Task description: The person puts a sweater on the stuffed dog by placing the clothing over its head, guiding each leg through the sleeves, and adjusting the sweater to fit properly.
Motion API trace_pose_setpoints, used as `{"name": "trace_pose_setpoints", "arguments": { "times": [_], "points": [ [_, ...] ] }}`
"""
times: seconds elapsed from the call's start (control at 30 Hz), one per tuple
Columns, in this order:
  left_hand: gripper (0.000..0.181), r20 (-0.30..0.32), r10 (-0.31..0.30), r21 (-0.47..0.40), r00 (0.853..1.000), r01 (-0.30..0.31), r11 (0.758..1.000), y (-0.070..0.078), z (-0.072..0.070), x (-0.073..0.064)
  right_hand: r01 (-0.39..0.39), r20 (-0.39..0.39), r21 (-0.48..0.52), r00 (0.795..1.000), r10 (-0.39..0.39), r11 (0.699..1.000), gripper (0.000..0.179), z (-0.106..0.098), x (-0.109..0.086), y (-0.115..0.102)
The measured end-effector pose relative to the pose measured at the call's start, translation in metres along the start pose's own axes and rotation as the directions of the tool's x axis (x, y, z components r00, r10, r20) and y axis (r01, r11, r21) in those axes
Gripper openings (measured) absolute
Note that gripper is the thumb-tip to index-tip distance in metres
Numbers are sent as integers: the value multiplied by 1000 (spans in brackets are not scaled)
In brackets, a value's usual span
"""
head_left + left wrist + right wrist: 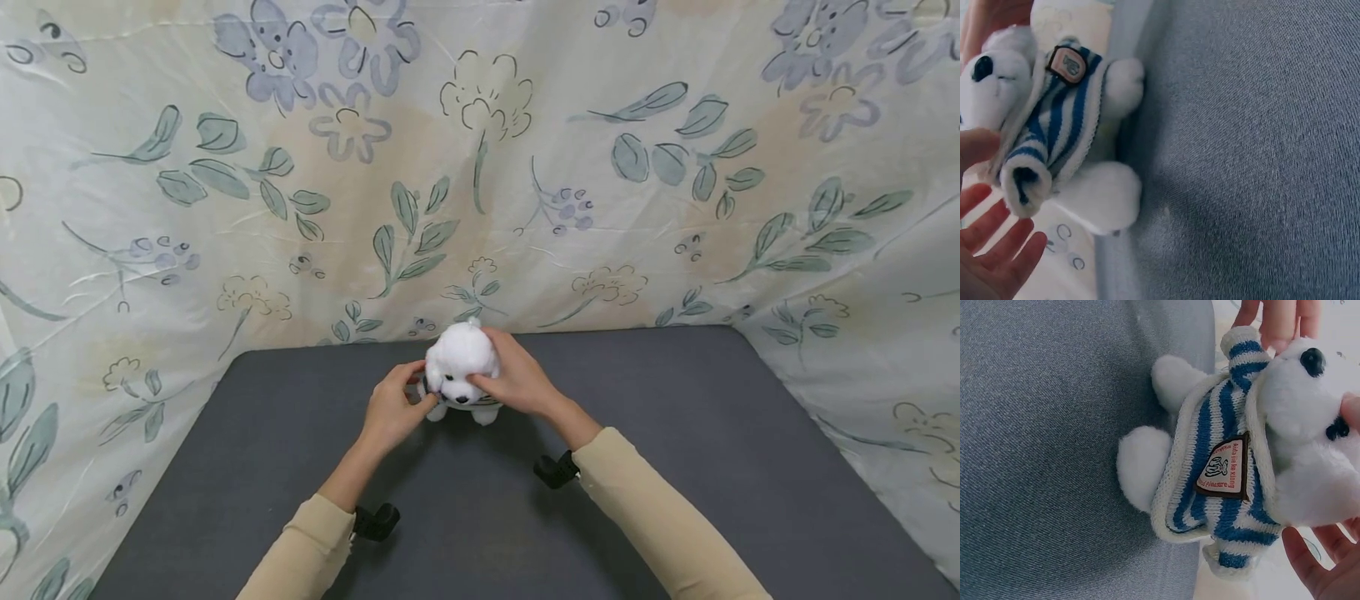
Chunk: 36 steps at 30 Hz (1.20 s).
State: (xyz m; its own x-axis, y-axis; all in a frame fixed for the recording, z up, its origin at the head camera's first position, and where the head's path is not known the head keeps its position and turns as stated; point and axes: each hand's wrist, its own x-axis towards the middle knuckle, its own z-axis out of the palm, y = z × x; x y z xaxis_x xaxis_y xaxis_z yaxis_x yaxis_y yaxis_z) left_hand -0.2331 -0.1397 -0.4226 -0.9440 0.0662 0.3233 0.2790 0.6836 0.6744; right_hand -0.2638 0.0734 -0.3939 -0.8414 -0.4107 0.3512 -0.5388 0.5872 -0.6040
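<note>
A white plush dog (459, 354) sits upright at the far edge of the table, facing me. It wears a blue-and-white striped knitted sweater (1210, 434) with a brown-edged patch (1225, 467) on its chest. My right hand (521, 375) holds the dog's head from the side, thumb across the face near an eye and fingers behind. On the other side, my left hand (392, 408) is beside the sweater sleeve (1025, 184). Its fingers are spread and fairly straight, with the thumb close to the muzzle; whether they touch the plush is unclear.
Under the dog is a dark grey table (472, 517). A flower-patterned cloth (480, 167) hangs behind the table and along its sides. Black wrist cameras (377, 522) are strapped at both cuffs.
</note>
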Motion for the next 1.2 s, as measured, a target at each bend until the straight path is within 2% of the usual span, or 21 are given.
{"name": "trace_pose_setpoints", "arguments": {
  "times": [0.1, 0.2, 0.33, 0.5, 0.67, 0.83, 1.03, 1.2],
  "points": [
    [56, 27, -19, 32, 999, 18, 999, 0, 4, 3, 4, -4, 17, 1000, -4, 1000, 68, 0, 0, 0],
    [56, 18, -41, 61, 999, 40, 997, 0, 8, 6, -10, -1, 33, 1000, 10, 999, 68, 0, 0, 0],
    [46, -44, -25, 95, 999, 29, 995, -3, 11, 12, -29, 6, 43, 1000, 28, 999, 68, 0, 1, 0],
    [24, -116, -3, 139, 993, 19, 990, -8, 11, 19, -45, 18, 43, 999, 45, 998, 67, -1, 2, 0],
    [12, -134, -64, 154, 989, 84, 984, -13, 4, 28, -51, 24, 26, 998, 51, 998, 65, -2, 3, 0],
    [8, -160, -128, 162, 979, 153, 975, -17, -1, 37, -37, 26, 13, 999, 37, 999, 62, -4, 3, -1],
    [12, -146, -166, 170, 975, 190, 967, -18, 1, 46, -56, 40, 2, 998, 56, 998, 63, -5, 3, -1],
    [13, -132, -191, 152, 973, 210, 966, -18, 6, 47, -56, 44, 14, 998, 56, 998, 65, -5, 3, -1]
  ]
}}
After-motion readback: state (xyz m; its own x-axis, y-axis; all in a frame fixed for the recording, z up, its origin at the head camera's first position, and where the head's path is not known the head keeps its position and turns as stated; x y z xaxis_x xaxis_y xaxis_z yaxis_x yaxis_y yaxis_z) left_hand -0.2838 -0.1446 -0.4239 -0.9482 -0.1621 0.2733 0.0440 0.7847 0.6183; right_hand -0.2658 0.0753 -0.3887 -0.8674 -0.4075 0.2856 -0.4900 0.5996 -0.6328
